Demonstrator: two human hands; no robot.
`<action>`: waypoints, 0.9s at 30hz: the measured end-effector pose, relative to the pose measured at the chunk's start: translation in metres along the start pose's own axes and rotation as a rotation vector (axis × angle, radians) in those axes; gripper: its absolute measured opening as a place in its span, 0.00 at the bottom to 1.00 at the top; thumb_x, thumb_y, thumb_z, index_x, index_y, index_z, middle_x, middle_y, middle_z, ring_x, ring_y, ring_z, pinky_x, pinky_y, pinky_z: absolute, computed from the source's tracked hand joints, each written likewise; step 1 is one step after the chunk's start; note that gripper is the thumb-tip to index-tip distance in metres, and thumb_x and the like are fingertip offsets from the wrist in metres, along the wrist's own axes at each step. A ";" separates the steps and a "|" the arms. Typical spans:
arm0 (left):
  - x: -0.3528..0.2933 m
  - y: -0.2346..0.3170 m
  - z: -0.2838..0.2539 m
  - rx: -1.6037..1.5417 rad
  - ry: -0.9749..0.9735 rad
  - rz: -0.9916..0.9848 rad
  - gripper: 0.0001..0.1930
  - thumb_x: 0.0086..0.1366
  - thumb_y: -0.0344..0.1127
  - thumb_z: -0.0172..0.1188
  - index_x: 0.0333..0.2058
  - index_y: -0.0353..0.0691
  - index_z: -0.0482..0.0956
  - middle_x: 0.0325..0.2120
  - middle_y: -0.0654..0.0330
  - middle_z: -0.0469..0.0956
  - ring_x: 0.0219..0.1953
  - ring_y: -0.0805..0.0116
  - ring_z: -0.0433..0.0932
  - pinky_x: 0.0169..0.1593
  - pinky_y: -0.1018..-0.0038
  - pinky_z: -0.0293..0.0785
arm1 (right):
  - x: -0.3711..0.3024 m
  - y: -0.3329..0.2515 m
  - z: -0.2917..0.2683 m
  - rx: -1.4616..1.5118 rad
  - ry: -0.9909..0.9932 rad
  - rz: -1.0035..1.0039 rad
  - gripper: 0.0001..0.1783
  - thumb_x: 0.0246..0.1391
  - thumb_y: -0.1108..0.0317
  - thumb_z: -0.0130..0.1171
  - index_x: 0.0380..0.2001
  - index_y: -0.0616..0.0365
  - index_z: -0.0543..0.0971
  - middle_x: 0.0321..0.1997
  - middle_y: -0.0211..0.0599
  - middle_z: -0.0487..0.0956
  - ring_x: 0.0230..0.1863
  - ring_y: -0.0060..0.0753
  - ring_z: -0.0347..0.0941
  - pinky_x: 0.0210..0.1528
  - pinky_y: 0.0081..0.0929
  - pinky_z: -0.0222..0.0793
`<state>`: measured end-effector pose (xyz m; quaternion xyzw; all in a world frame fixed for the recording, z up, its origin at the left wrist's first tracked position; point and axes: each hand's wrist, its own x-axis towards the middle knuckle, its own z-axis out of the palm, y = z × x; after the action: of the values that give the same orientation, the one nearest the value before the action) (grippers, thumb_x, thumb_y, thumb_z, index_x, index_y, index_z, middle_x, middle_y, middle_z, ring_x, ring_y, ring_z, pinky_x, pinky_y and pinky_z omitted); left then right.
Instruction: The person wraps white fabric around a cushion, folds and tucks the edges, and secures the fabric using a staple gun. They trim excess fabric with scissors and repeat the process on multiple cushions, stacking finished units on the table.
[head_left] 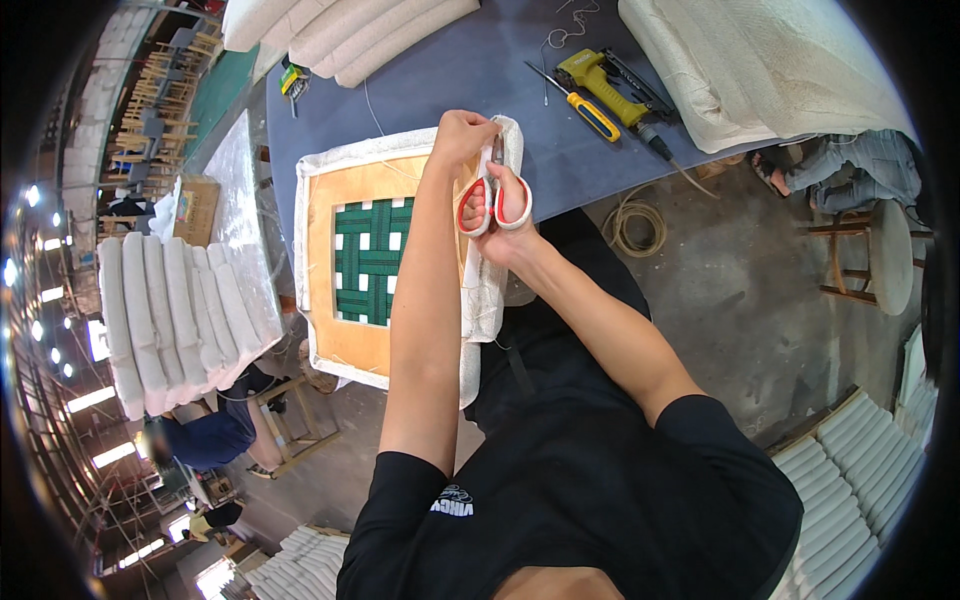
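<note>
A chair seat pad (pixel 320 250) lies upside down at the near edge of the blue-grey table. White fabric wraps over its wooden frame (pixel 370 345), and woven green webbing (pixel 372 270) fills the opening. My right hand (pixel 512 222) grips scissors (pixel 500 205) with red and white handles, fingers through the loops. Their blades point away from me along the pad's far right corner. Beside the tips, my left hand (pixel 462 138) is closed in a pinch over the fabric edge; what sits between its fingertips is too small to make out. Loose threads hang from the fabric.
Right of the pad lie a yellow screwdriver (pixel 592 117) and a green staple gun (pixel 605 88) with an air hose. Stacked white pads (pixel 370 35) and a fabric-covered pile (pixel 770 70) stand at the back. Other people are at the left and right; a stool (pixel 889 257) stands rightward.
</note>
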<state>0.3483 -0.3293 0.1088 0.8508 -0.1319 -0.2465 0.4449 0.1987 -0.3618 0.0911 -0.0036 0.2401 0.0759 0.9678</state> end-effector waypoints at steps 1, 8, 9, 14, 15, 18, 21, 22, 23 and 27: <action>0.001 -0.001 0.000 -0.012 -0.005 0.000 0.12 0.60 0.35 0.73 0.33 0.28 0.87 0.27 0.61 0.82 0.31 0.73 0.76 0.37 0.73 0.71 | 0.001 0.000 -0.001 -0.040 0.052 -0.037 0.23 0.62 0.49 0.60 0.19 0.48 0.70 0.14 0.23 0.70 0.11 0.20 0.63 0.14 0.18 0.61; 0.010 -0.006 0.000 -0.046 0.023 -0.049 0.12 0.58 0.34 0.72 0.33 0.29 0.87 0.28 0.60 0.82 0.31 0.73 0.77 0.36 0.74 0.72 | -0.010 -0.008 -0.009 -0.040 0.043 0.103 0.23 0.64 0.48 0.58 0.20 0.49 0.72 0.16 0.23 0.71 0.16 0.21 0.66 0.17 0.18 0.67; 0.010 -0.006 0.001 -0.046 0.026 -0.066 0.12 0.58 0.34 0.72 0.33 0.29 0.87 0.28 0.60 0.82 0.31 0.73 0.77 0.36 0.74 0.72 | -0.010 -0.009 -0.009 -0.057 0.041 0.104 0.23 0.64 0.47 0.58 0.21 0.49 0.73 0.17 0.23 0.72 0.18 0.22 0.68 0.18 0.18 0.68; 0.012 -0.006 0.002 -0.058 0.015 -0.049 0.13 0.57 0.35 0.72 0.33 0.29 0.87 0.28 0.60 0.82 0.31 0.73 0.77 0.36 0.74 0.72 | -0.012 -0.012 -0.012 -0.048 -0.004 0.116 0.24 0.65 0.46 0.57 0.22 0.50 0.74 0.17 0.24 0.73 0.17 0.22 0.68 0.19 0.18 0.70; 0.012 -0.007 0.000 -0.061 0.018 -0.041 0.13 0.58 0.36 0.72 0.33 0.29 0.87 0.28 0.60 0.82 0.31 0.73 0.77 0.36 0.74 0.72 | -0.012 -0.010 -0.012 -0.055 -0.008 0.119 0.24 0.65 0.46 0.57 0.22 0.50 0.74 0.17 0.24 0.73 0.17 0.23 0.67 0.19 0.18 0.70; 0.011 -0.007 0.002 -0.049 0.032 -0.054 0.13 0.58 0.36 0.72 0.33 0.29 0.87 0.28 0.60 0.82 0.30 0.73 0.76 0.35 0.73 0.71 | -0.012 -0.010 -0.014 -0.061 -0.035 0.124 0.24 0.66 0.46 0.56 0.22 0.51 0.74 0.17 0.25 0.73 0.17 0.23 0.68 0.19 0.19 0.70; 0.011 -0.007 0.003 -0.073 -0.002 -0.054 0.13 0.58 0.36 0.72 0.33 0.29 0.87 0.28 0.61 0.81 0.30 0.73 0.76 0.35 0.73 0.71 | -0.011 -0.016 -0.016 -0.051 -0.030 0.150 0.24 0.66 0.45 0.56 0.23 0.51 0.75 0.17 0.25 0.74 0.17 0.23 0.69 0.19 0.19 0.70; 0.010 -0.007 0.002 -0.071 0.006 -0.051 0.13 0.59 0.36 0.72 0.33 0.29 0.87 0.27 0.61 0.81 0.30 0.73 0.76 0.35 0.73 0.71 | -0.010 -0.016 -0.014 -0.054 -0.032 0.146 0.24 0.66 0.45 0.56 0.22 0.51 0.74 0.17 0.25 0.73 0.17 0.23 0.69 0.19 0.19 0.70; 0.010 -0.008 0.001 -0.069 0.013 -0.049 0.13 0.59 0.36 0.72 0.33 0.29 0.87 0.27 0.62 0.81 0.30 0.73 0.76 0.35 0.73 0.71 | -0.010 -0.014 -0.013 -0.057 -0.034 0.143 0.24 0.66 0.45 0.56 0.22 0.51 0.74 0.17 0.25 0.73 0.17 0.23 0.69 0.19 0.19 0.70; 0.008 -0.010 0.006 -0.047 -0.002 -0.020 0.11 0.59 0.35 0.72 0.32 0.31 0.87 0.26 0.63 0.80 0.29 0.73 0.75 0.33 0.72 0.70 | -0.003 -0.010 -0.009 -0.066 0.045 0.030 0.25 0.65 0.45 0.57 0.20 0.50 0.72 0.16 0.25 0.72 0.16 0.23 0.67 0.18 0.18 0.68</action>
<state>0.3520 -0.3308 0.0951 0.8410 -0.1180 -0.2550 0.4623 0.1932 -0.3726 0.0842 -0.0336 0.2593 0.0982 0.9602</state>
